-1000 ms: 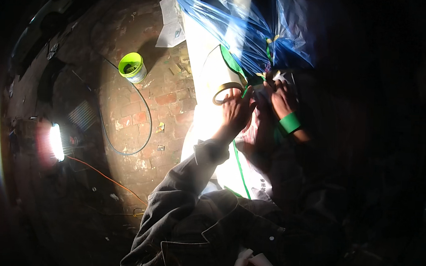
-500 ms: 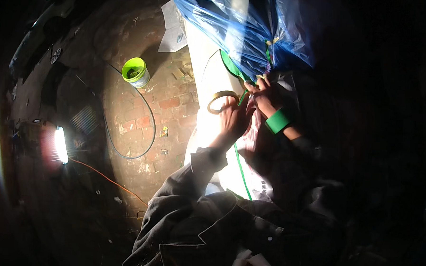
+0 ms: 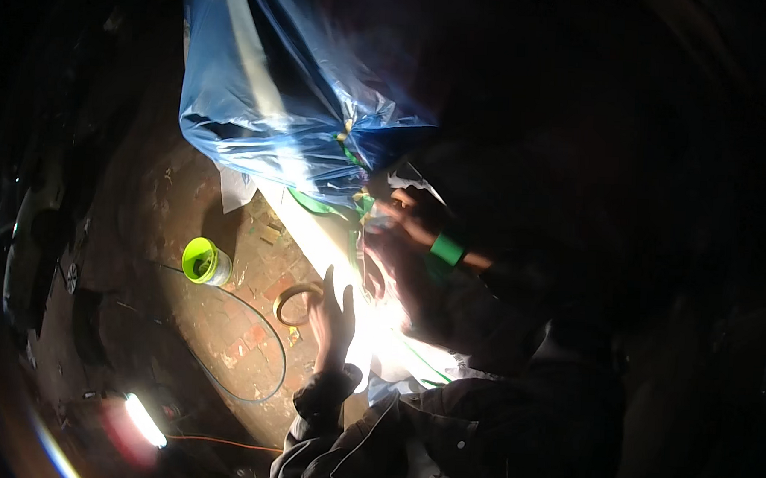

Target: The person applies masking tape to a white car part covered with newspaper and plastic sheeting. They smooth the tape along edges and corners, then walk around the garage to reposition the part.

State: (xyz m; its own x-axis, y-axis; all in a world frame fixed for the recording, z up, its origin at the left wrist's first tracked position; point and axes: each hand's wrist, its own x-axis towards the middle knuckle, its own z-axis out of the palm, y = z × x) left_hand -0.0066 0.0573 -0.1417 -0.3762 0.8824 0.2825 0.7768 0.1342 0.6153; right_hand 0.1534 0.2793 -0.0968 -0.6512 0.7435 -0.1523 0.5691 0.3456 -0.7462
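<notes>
Dimly seen right hand [image 3: 416, 218], blue plastic [image 3: 228, 78] cropped

Left hand [image 3: 333, 321] at tape roll [image 3: 280, 306], grip unclear from here. Right hand [image 3: 416, 219], green band [image 3: 447, 250] on wrist, near blue plastic [image 3: 307, 120]. Lime bucket [image 3: 218, 268] on brick floor [image 3: 242, 335].

The shiny blue plastic sheet [image 3: 253, 88] was cut off by the view's upper edge; below it, the bare right hand [image 3: 415, 219] looked blurred.
</notes>
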